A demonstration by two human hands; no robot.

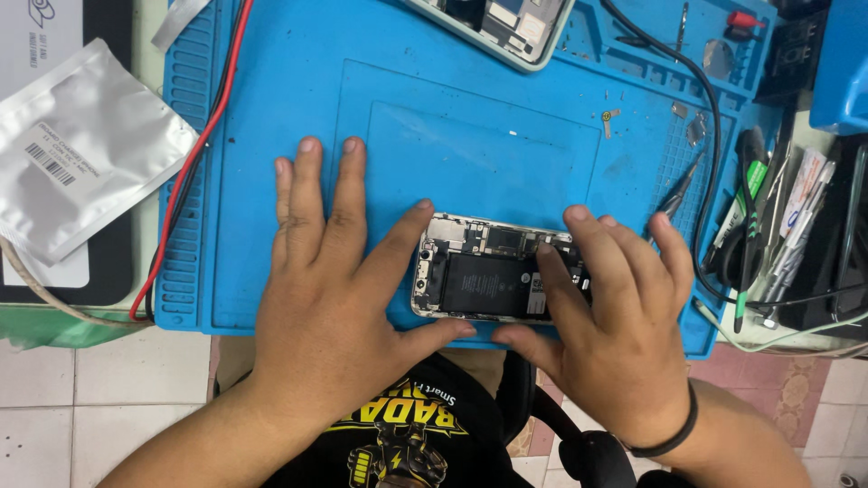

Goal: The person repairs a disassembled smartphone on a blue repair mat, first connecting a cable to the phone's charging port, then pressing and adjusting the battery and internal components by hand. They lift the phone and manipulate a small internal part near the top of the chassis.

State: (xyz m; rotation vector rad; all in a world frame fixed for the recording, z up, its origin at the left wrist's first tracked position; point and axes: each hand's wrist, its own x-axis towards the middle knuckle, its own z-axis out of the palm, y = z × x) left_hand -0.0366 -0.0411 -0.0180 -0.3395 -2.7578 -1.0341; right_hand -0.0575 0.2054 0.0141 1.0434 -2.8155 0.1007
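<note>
An opened phone (479, 271) lies flat near the front edge of a blue work mat (470, 136), its black battery and circuit boards showing. My left hand (334, 271) rests palm down on the mat, fingers spread, with the index fingertip and thumb touching the phone's left end. My right hand (610, 307) covers the phone's right end, its fingers pressing down on the inner parts. Neither hand grips a tool.
A second opened phone (502, 23) lies at the mat's far edge. Red and black wires (194, 154) run along the mat's left side beside a silver foil pouch (77, 145). Tweezers (678, 190), small loose parts, pens and tools crowd the right side.
</note>
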